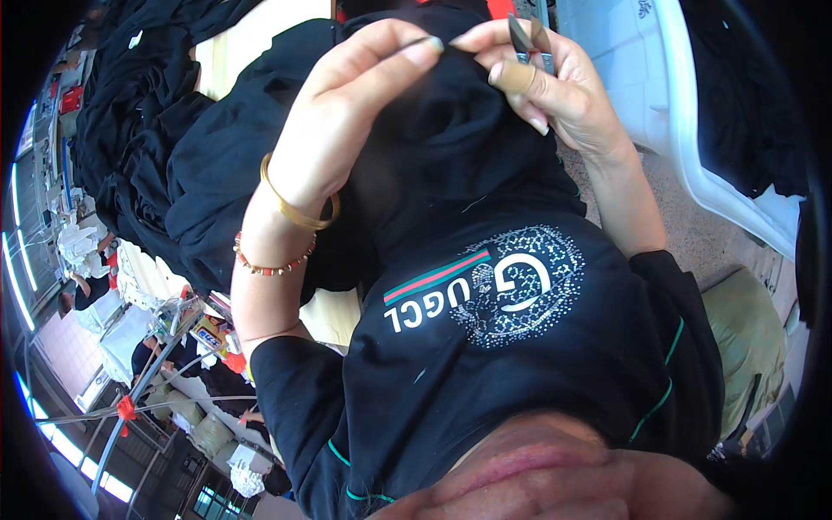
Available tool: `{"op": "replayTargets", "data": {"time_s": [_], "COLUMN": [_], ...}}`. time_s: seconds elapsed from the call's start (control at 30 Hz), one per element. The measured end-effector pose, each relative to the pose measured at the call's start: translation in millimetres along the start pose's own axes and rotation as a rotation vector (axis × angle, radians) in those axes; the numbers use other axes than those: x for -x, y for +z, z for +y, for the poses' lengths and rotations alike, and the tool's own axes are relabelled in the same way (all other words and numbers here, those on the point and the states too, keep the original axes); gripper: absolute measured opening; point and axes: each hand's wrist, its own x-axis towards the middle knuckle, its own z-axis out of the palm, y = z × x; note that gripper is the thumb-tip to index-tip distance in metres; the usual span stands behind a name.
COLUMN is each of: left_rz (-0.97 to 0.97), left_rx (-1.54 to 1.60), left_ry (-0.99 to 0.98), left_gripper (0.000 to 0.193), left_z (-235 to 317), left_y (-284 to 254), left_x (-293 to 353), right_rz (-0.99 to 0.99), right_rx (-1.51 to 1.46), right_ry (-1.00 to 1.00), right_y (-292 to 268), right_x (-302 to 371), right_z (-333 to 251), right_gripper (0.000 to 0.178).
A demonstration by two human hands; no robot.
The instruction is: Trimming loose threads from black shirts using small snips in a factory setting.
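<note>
Left hand (334, 130) pinches the black garment (451, 147); right hand (546, 82), beside it, grips what look like snips (530, 39). Best keep the cloth taut, cutting only thread.

Black garment (451, 147) bunched and lifted, its top edge pinched; small metal thread snips (530, 42) upright above it.

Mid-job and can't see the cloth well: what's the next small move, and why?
Probably bring the snips in the right hand down to the spot the left hand pinches up. Both hands already meet on the black garment, with the blades just above it.
</note>
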Motion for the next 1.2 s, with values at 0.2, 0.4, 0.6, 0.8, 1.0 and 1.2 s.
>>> {"op": "replayTargets", "data": {"time_s": [0.2,0.4,0.6,0.8,1.0,1.2], "left_rz": [0.006,0.324,0.369,0.406,0.421,0.413], "left_rx": [0.497,0.327,0.266,0.312,0.352,0.407], "left_ry": [0.092,-0.026,-0.103,-0.099,-0.084,-0.064], "left_gripper": [0.024,0.012,0.009,0.013,0.011,0.011], "left_z": [-15,-1,-3,-10,-9,-12], "left_y": [-35,-21,-18,-20,-15,-15], "left_x": [34,64,68,73,73,75], "right_rz": [-0.118,-0.088,-0.097,-0.086,-0.197,-0.15], "right_rx": [0.117,-0.002,0.154,0.553,0.785,0.847], "right_ry": [0.082,0.17,0.04,-0.102,-0.459,-0.453], "right_y": [30,42,48,54,51,57], "right_x": [-16,-30,-31,-24,-26,-19], "right_z": [-1,-11,-1,-3,-12,-7], "right_gripper": [0.03,0.033,0.031,0.034,0.038,0.041]}}
